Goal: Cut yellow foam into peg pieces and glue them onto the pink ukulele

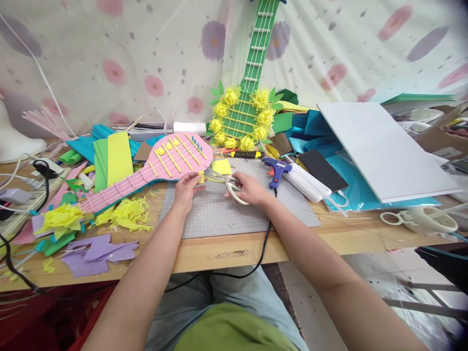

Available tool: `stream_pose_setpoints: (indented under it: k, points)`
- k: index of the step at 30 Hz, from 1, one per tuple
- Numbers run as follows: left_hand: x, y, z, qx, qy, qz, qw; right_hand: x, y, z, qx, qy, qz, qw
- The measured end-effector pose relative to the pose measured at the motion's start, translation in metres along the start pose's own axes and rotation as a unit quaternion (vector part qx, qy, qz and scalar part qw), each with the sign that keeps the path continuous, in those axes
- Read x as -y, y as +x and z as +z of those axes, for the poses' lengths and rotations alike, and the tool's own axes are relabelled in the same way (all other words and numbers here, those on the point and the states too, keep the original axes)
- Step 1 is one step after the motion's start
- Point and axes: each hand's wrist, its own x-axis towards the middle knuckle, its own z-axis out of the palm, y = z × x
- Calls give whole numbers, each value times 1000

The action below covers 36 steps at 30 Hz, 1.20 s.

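My left hand (pixel 187 191) pinches a small piece of yellow paper (pixel 201 177) between thumb and fingers. In my right hand (pixel 248 188) is a pair of scissors (pixel 236 192) with white handles, its blades pointing left toward the yellow piece. Whether the blades touch the paper is hard to tell. Both hands are above a grey cutting mat (pixel 219 222). Just behind the scissors lies a yellow paper square (pixel 221 166). A pink paper guitar (pixel 175 168) with yellow strips rests to the left of my left hand.
A blue glue gun (pixel 277 170) lies right of my right hand, its black cord crossing the mat and table edge. A green guitar (pixel 241 114) with yellow flowers stands behind. Yellow scraps (pixel 127 213) and purple paper (pixel 100 253) lie left; a white board (pixel 380 151) leans right.
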Motion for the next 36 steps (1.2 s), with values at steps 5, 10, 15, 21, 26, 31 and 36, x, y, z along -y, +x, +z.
stream_pose_setpoints:
  k: [5,10,15,21,26,31,36]
  points:
    - [-1,-2,2,12,33,7,999,3,0,3,39,-6,-27,999]
    - [0,-5,4,69,78,16,994,3,-2,2,56,5,-13,998]
    - [1,-6,3,92,90,33,991,3,-3,-1,66,-14,4,998]
    - [-1,-7,4,89,66,21,994,2,-4,0,72,-14,-3,997]
    - [-2,-6,5,75,54,20,996,0,-3,2,76,2,-4,997]
    - [1,-4,5,77,59,21,995,1,-3,2,77,7,-7,997]
    - [3,-4,4,86,70,21,994,3,-2,1,78,-3,11,997]
